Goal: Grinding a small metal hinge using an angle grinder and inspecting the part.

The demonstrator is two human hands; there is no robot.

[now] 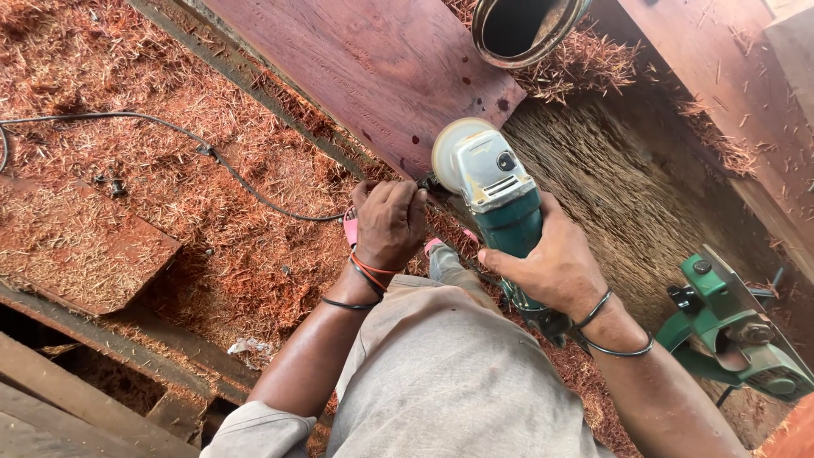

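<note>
Angle grinder [496, 199] at centre frame, teal body with a pale grey head and a round, dust-coated disc at its 11 o'clock end, resting against the corner of a reddish wooden plank [381, 68]. Right hand [555, 267] wrapped around the teal body at 5 o'clock. Left hand [390, 220] clenched on the grinder's side handle at 9 o'clock. Black power cord [212, 157] trailing away at 9 o'clock over red wood shavings [170, 212]. Green power tool [729, 331] lying at 4 o'clock. Round metal can [526, 30] at 12 o'clock.
</note>
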